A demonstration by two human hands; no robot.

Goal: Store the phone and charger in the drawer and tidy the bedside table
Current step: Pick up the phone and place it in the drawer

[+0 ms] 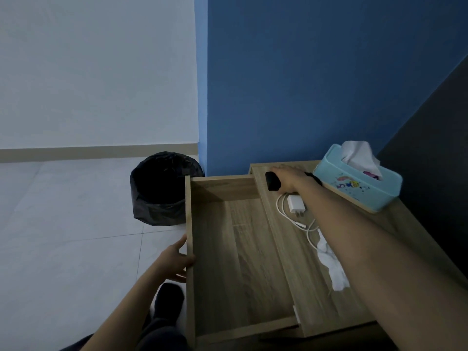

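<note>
The phone (272, 181) is gripped by the right hand (288, 179) at the far edge of the bedside table (379, 239). The drawer (235, 249) is held open, its front pinched by the left hand (177, 259). The phone should be lifted clear of the charger (295, 203) and laid flat inside.

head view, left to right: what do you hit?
Black-bagged round trash bin → left hand on the front of the open wooden drawer → right hand gripping the black phone → white charger with cable → light-blue tissue box.
</note>
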